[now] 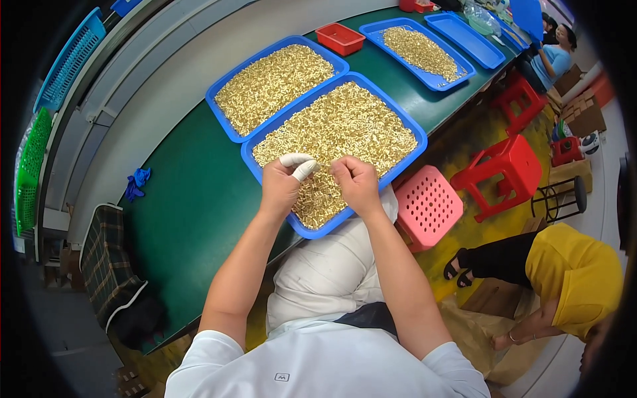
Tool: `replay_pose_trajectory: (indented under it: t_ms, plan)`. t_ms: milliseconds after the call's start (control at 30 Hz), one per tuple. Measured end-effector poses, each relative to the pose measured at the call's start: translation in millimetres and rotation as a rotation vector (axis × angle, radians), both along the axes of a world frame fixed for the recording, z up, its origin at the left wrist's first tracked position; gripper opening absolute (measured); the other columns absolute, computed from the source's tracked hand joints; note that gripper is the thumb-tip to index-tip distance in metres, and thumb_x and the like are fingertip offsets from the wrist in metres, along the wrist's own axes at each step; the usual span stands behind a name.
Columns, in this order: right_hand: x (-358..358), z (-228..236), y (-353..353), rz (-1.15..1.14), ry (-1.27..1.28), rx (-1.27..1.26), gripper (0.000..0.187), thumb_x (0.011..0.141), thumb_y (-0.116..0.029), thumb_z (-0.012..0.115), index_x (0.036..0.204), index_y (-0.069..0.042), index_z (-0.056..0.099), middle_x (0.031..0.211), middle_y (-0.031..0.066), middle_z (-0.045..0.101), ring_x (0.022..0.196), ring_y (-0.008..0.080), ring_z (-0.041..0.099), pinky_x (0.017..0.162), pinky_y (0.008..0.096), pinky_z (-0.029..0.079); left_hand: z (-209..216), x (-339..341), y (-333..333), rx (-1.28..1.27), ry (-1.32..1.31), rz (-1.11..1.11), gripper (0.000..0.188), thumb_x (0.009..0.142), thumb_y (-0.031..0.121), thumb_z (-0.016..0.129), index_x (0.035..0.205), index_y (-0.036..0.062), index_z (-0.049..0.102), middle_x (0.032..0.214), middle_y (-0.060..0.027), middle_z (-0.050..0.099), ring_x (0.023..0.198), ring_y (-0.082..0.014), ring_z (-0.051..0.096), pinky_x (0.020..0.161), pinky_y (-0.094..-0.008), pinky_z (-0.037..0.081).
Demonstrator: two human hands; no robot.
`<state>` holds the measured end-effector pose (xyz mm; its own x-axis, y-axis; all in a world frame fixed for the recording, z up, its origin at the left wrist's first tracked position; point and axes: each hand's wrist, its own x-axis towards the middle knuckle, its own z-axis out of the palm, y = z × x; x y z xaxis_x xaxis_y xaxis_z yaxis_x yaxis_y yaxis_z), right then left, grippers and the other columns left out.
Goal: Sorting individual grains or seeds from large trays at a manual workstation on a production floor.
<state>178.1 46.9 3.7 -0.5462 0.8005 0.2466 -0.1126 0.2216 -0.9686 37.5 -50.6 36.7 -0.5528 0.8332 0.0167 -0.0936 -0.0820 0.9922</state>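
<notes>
Both my hands are over the near blue tray (406,161), which holds a wide heap of small gold-coloured metal pieces (352,123). My left hand (284,180) has white covers on two fingertips, and its thumb and fingers are pinched together. To its right, my right hand (356,182) is closed too, thumb against the curled forefinger. A gap separates the two hands. Whatever lies between the fingertips is too small to make out. A second blue tray (222,114) of similar gold pieces touches the near one at the far left.
A red basket (340,41), a blue tray with a smaller heap (418,53) and another blue tray (464,40) stand farther along the green table (179,219). Blue gloves (137,184) and a plaid bag (109,265) lie left. Pink (430,207) and red stools (501,174) stand right; a person in yellow (574,278) bends nearby.
</notes>
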Motion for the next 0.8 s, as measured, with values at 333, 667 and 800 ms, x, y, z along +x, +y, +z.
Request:
replay_pose_trajectory:
  t_ms: [333,667,800]
  plan:
    - [-6,11,-1,-0.016,0.030,0.123,0.020,0.091,-0.014,0.066,0.077,0.001,0.067,0.059,0.0087,0.057,0.053,0.0120,0.051,0.051,0.0311,0.041,-11,-9,3,-0.178,0.150,-0.066,0.012,0.093,0.010,0.068,0.098,0.0001,0.071,0.087,-0.0047,0.070,0.075,-0.0104,0.062,0.067,-0.0245,0.049]
    - [-11,12,1,-0.095,0.076,0.090,0.028,0.091,-0.015,0.065,0.069,0.000,0.056,0.056,0.0126,0.049,0.050,0.0171,0.044,0.051,0.0353,0.039,12,-10,-6,-0.307,1.102,-0.348,0.022,0.078,0.005,0.076,0.098,0.0014,0.068,0.090,-0.0150,0.063,0.079,-0.0326,0.062,0.070,-0.0408,0.050]
    - [-4,6,2,-0.131,0.101,0.071,0.032,0.090,-0.018,0.066,0.066,0.001,0.054,0.055,0.0156,0.048,0.047,0.0215,0.041,0.049,0.0369,0.038,9,-3,5,-0.316,1.089,-0.271,0.013,0.079,0.002,0.075,0.091,0.0012,0.071,0.082,-0.0132,0.063,0.071,-0.0272,0.062,0.068,-0.0349,0.049]
